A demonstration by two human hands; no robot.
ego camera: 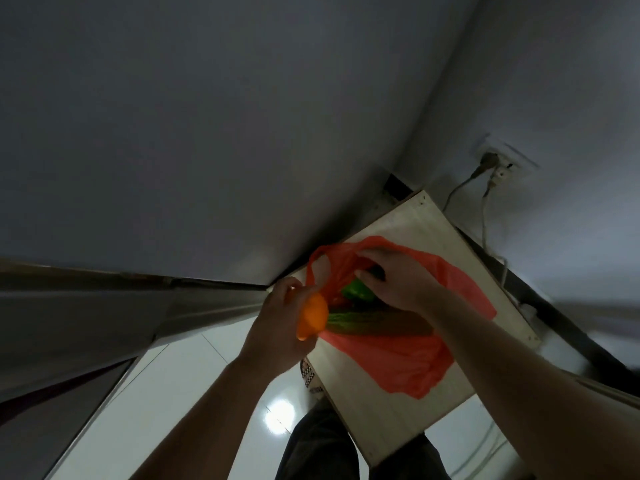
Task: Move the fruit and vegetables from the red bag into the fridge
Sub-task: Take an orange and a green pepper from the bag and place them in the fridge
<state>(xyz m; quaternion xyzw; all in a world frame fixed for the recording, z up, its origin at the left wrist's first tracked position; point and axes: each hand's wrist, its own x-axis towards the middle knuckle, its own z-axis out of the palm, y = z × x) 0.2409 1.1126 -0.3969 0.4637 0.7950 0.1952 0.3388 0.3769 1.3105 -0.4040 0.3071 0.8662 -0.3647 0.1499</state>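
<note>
Red bag (398,344) lying slack on pale wooden surface (408,420), mouth being held open; left hand (280,320) being clamped on orange fruit (311,317) at bag mouth; right hand (398,282) being reached inside, fingers curled over green vegetable (356,292), grip not yet confirmed; leafy greens (346,322) lying beneath. Judged: fruit firm, light, smooth, best cupped whole; leaves soft, bruisable, best lifted at stems; thin plastic likely being dragged along. Fridge not being clearly identified.

A corner of a home, dimly lit.

Plain grey walls (207,116) meet over glossy white floor tiles (166,393); a wall socket (502,161) with plugs and trailing cables sits above a small pale wooden table (398,427), where a red shopping bag (408,358) of vegetables lies.
</note>
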